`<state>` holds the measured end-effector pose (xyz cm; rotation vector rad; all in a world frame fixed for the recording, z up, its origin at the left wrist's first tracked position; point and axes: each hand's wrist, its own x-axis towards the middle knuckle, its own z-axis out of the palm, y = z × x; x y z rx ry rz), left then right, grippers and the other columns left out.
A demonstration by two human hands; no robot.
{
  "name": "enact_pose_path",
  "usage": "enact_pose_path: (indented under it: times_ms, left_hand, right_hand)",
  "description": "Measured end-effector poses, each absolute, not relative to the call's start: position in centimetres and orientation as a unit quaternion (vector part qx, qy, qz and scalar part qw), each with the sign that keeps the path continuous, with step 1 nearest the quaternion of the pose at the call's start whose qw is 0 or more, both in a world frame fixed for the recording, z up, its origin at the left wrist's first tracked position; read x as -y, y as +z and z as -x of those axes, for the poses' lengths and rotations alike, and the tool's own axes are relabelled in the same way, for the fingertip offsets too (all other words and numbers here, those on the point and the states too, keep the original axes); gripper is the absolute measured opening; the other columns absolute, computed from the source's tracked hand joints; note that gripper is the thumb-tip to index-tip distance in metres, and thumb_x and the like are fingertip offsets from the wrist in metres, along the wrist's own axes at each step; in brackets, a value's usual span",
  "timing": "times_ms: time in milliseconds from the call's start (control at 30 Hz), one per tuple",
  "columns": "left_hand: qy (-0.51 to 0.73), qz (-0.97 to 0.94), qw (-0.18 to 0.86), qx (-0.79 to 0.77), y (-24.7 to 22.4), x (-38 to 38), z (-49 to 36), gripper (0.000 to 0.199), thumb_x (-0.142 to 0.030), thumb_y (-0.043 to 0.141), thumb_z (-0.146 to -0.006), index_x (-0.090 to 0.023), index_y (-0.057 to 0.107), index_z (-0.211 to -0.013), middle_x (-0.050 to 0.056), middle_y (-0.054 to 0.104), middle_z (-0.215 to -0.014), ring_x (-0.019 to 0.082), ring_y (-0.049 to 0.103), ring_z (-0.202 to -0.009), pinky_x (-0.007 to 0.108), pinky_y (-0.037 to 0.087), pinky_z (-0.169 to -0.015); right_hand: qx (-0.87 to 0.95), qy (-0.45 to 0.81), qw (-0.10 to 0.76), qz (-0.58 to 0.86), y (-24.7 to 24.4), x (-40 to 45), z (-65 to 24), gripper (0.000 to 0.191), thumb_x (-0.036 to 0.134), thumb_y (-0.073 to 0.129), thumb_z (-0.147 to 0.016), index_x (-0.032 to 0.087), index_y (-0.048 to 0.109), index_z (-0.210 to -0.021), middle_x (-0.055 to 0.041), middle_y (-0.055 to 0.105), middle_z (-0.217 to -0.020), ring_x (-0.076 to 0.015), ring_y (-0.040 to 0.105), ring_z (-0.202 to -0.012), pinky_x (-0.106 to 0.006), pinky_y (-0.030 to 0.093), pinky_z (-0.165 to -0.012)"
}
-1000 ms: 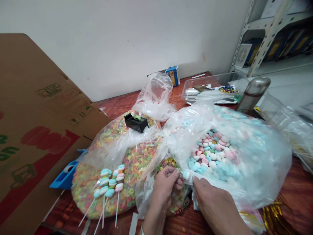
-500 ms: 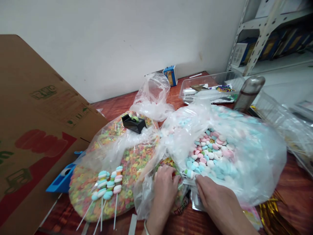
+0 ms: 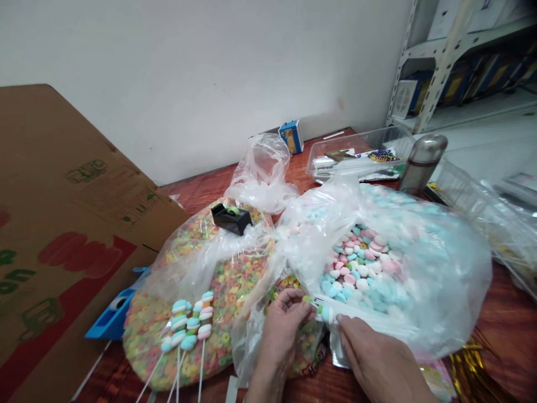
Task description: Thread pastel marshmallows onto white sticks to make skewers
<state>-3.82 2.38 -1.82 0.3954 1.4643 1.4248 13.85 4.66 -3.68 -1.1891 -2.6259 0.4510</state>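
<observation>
My left hand [image 3: 285, 319] pinches a small yellow-green cereal ring [image 3: 308, 299] just left of a skewer's tip. My right hand [image 3: 369, 350] is closed around that skewer, whose stick is mostly hidden by the fingers. On the skewer sit a pale blue and white marshmallow [image 3: 327, 314] and a green ring. Below my left hand is an opened bag of cereal rings [image 3: 289, 280]. Beyond my right hand, a big clear bag of pastel marshmallows [image 3: 436, 274] lies open, with a bundle of white sticks [image 3: 377, 316] on its near side.
Several finished candy skewers [image 3: 188, 324] rest on another cereal bag [image 3: 239, 291], with a black tape dispenser [image 3: 231, 218] behind them. A cardboard box [image 3: 84, 224] stands at left. At the back right are a clear plastic tray [image 3: 361, 151] and a metal flask [image 3: 422, 162].
My left hand has come up from the cereal bag's opening, and a ring now shows between its fingertips near the skewer's tip. My right hand keeps its hold. The view has shifted slightly.
</observation>
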Motion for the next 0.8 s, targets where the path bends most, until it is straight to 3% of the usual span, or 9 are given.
enact_pose_path:
  times_ms: [133, 300, 500, 633, 800]
  left_hand:
    - [0.597, -0.152, 0.498, -0.610, -1.3, -2.4, 3.3, 0.033, -0.028, 0.087, -0.058, -0.014, 0.067, -0.080, -0.001, 0.066, -0.070, 0.010, 0.061, -0.061, 0.021, 0.052, -0.062]
    - [0.620, -0.090, 0.515, -0.585, -0.8, -2.2, 3.7, 0.031, -0.032, 0.086, -0.060, -0.016, 0.069, -0.080, 0.001, 0.068, -0.075, 0.013, 0.065, -0.067, 0.023, 0.055, -0.065]
    - [0.606, -0.166, 0.495, -0.600, -0.5, -2.2, 3.7, 0.044, -0.044, 0.077, -0.070, -0.016, 0.071, -0.104, 0.013, 0.073, -0.104, 0.026, 0.068, -0.095, 0.034, 0.055, -0.083]
    - [0.603, -0.151, 0.514, -0.591, -1.0, -3.2, 2.7, 0.042, -0.041, 0.087, -0.056, -0.016, 0.074, -0.087, 0.009, 0.075, -0.084, 0.023, 0.070, -0.079, 0.033, 0.055, -0.076]
    - [0.618, -0.129, 0.521, -0.574, -0.6, -4.5, 1.1, 0.045, -0.047, 0.086, -0.053, -0.016, 0.076, -0.084, 0.010, 0.074, -0.079, 0.024, 0.069, -0.077, 0.034, 0.054, -0.076]
  right_hand:
    - [0.876, 0.183, 0.116, 0.431, -3.5, -4.6, -13.5, 0.020, 0.014, 0.040, -0.093, 0.026, 0.056, -0.090, 0.0004, 0.067, -0.077, -0.0191, 0.069, -0.062, -0.026, 0.043, -0.051]
    - [0.828, 0.368, 0.186, 0.380, -3.2, -5.6, -13.1, 0.025, 0.024, 0.032, -0.099, 0.025, 0.054, -0.087, 0.0006, 0.065, -0.081, -0.0152, 0.064, -0.074, -0.023, 0.046, -0.066]
    - [0.784, 0.447, 0.250, 0.351, -3.4, -6.4, -12.8, 0.030, 0.029, 0.030, -0.100, 0.023, 0.057, -0.086, -0.0012, 0.063, -0.082, -0.0158, 0.059, -0.079, -0.025, 0.046, -0.071]
    - [0.798, 0.409, 0.249, 0.366, -2.5, -6.5, -13.2, 0.029, 0.023, 0.033, -0.096, 0.021, 0.058, -0.083, -0.0033, 0.060, -0.083, -0.0159, 0.059, -0.079, -0.025, 0.046, -0.072]
    - [0.810, 0.393, 0.235, 0.366, -3.1, -6.6, -14.8, 0.029, 0.021, 0.037, -0.093, 0.025, 0.059, -0.112, -0.0046, 0.062, -0.092, -0.0168, 0.063, -0.083, -0.024, 0.050, -0.072]
